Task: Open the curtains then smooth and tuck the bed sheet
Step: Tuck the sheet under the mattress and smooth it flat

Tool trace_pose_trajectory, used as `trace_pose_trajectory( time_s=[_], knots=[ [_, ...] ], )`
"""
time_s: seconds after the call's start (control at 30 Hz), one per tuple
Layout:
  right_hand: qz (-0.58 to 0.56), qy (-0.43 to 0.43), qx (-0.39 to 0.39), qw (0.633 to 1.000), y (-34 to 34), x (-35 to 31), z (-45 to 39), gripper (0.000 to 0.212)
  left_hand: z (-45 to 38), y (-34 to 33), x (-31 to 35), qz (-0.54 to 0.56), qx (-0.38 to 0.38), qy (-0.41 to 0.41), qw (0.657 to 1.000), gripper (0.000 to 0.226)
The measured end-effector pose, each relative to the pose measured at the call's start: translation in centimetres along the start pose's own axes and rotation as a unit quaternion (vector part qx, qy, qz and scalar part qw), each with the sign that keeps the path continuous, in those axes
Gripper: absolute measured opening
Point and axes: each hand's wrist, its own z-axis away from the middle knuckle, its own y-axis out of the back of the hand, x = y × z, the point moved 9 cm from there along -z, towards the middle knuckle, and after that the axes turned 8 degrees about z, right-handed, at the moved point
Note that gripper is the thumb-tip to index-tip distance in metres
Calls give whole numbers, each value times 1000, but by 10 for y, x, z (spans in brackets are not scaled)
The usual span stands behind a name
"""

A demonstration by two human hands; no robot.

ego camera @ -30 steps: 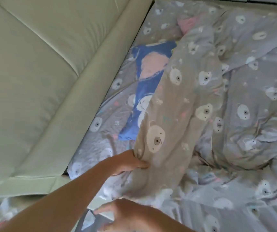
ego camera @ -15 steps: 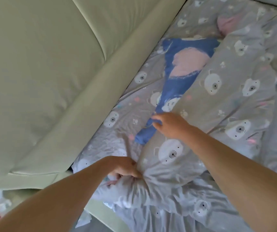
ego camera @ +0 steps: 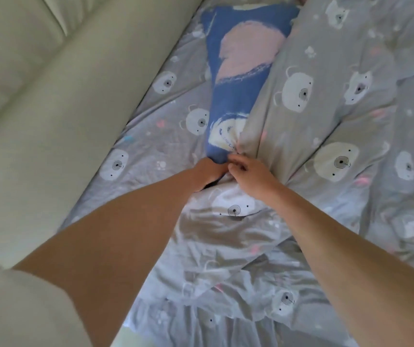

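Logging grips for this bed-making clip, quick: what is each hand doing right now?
Left hand: fingers curled round the near end of the blue pillow.
Right hand: fingers pinching the bear-print duvet beside that end.

left hand (ego camera: 207, 172) fingers: hidden under the blue pillow (ego camera: 241, 71), grip unreadable
blue pillow right side: covered by the grey bear-print duvet (ego camera: 326, 96)
pillow top: cut by the frame edge
right forearm: cut off at the lower right

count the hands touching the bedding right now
2. The left hand meets the near tip of the blue pillow; the right hand is beside it at the bunched grey bear-print quilt. Most fingers are hidden.
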Motion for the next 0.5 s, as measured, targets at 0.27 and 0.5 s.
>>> trace_pose_trajectory(
  time_s=[0.27,0.5],
  knots=[
    [-6,44,98,994,24,-27,27,71,52,91,56,64,94,-78,991,60],
    [-112,-109,-8,988,27,-84,32,78,174,231,149,144,201,-189,950,27]
  ],
)
